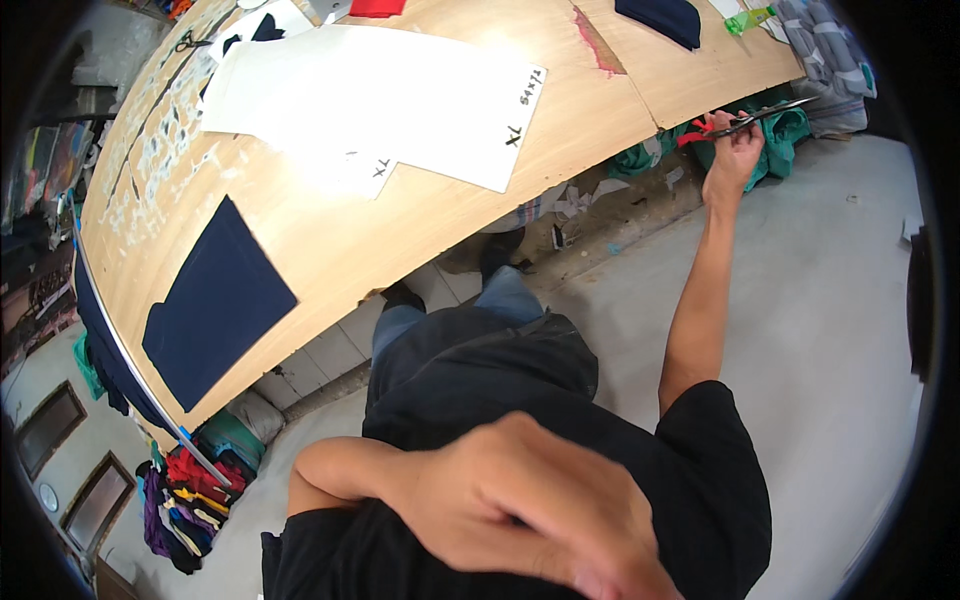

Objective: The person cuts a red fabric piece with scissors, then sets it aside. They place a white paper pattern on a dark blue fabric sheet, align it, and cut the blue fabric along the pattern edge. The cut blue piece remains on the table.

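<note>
My right hand (735,152) is stretched out past the table's right front edge, closed round a pair of scissors (768,113). Dark blades point right and away, and red shows at the handle end. Close to the camera, my left hand (530,500) is bent across my chest with curled fingers. Its fingertips run toward the lower edge, so whatever they hold, if anything, is hidden. On the wooden table (420,235) lie white pattern pieces (400,100) with handwritten marks. A dark navy cloth piece (220,300) lies flat at the left front.
Folded navy cloth (658,20), a green bottle (748,20) and grey bundles (825,45) are at the far right. Green cloth (785,135) bulges below the table edge. Another pair of scissors (188,42) lies far left. Coloured garments (195,495) hang at the lower left.
</note>
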Demonstrator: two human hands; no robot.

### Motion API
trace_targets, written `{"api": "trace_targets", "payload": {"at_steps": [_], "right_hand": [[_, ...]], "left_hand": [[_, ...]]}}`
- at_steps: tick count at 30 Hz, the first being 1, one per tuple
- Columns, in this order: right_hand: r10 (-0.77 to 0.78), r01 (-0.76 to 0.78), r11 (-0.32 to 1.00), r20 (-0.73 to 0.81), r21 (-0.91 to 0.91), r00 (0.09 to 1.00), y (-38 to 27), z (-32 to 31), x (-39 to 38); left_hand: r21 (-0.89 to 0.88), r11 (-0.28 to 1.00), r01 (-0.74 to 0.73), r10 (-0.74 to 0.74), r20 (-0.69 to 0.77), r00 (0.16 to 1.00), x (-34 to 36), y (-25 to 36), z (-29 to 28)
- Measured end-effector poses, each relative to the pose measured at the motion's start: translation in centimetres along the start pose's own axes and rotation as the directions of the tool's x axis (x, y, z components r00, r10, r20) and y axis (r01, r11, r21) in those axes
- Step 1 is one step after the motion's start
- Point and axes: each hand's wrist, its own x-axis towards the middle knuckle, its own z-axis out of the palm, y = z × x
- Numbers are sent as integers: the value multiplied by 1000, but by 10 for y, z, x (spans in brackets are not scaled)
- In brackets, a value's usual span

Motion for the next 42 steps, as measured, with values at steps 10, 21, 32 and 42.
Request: {"api": "trace_targets", "payload": {"at_steps": [10,21,32,42], "right_hand": [[-45,20,976,-111,-216,993,-66,121,-202],[317,-311,948,-257,63,913,-68,169,-412],[-26,-3,990,-205,-141,978,-89,134,-365],[238,-285,952,-319,-108,917,-59,107,-403]], "left_hand": [[-377,903,-208,78,-332,940,-113,163,111],[-321,887,-332,193,-395,898,-192,241,173],[-53,985,-162,142,-272,952,-202,220,159],[-304,947,101,-193,-289,938,-210,193,137]]}}
